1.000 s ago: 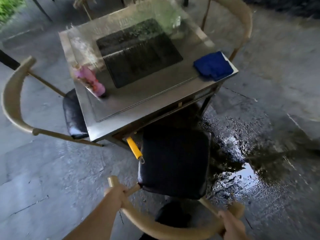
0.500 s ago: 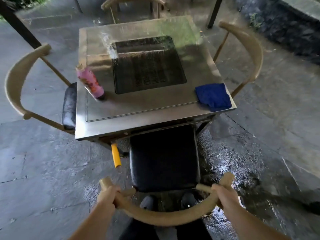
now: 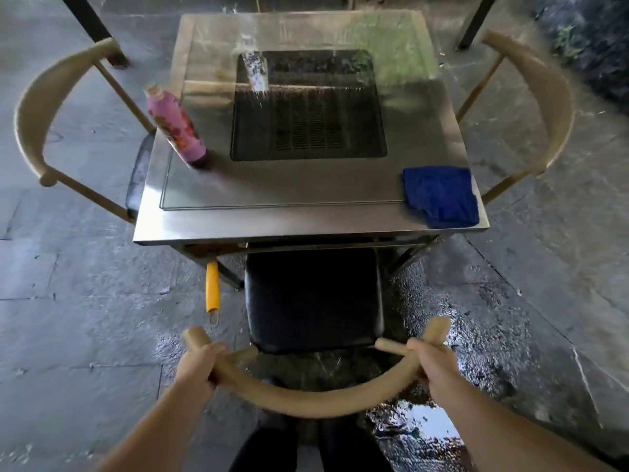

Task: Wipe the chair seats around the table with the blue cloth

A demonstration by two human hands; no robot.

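The worktop (image 3: 190,229) fills the middle of my view, steel-topped with a dark grille at its centre. Three chairs show around it: one at 9 o'clock (image 3: 30,107), one at 3 o'clock (image 3: 558,107), and the near chair (image 3: 313,400) at 6 o'clock, its black seat (image 3: 313,301) partly tucked under the worktop's edge. The floor (image 3: 85,318) is wet, with a puddle (image 3: 422,424) at 5 o'clock.

The cloth (image 3: 440,195) lies crumpled on the worktop's corner at 4 o'clock, touched by neither hand. A pink bottle (image 3: 177,131) stands at 10 o'clock, and something yellow (image 3: 212,287) hangs below the worktop's edge at 7 o'clock.

My left hand (image 3: 199,364) has its grip wrapped around the left end of the near chair's curved back; my right hand (image 3: 430,361) grips the right end the same way.

I judge this the set-up step: positioning the chair, no wiping begun. Next, as I see it, one hand must let go, reach to 4 o'clock for the cloth, and bring it down onto the seat, which may first need drawing clear of the worktop.
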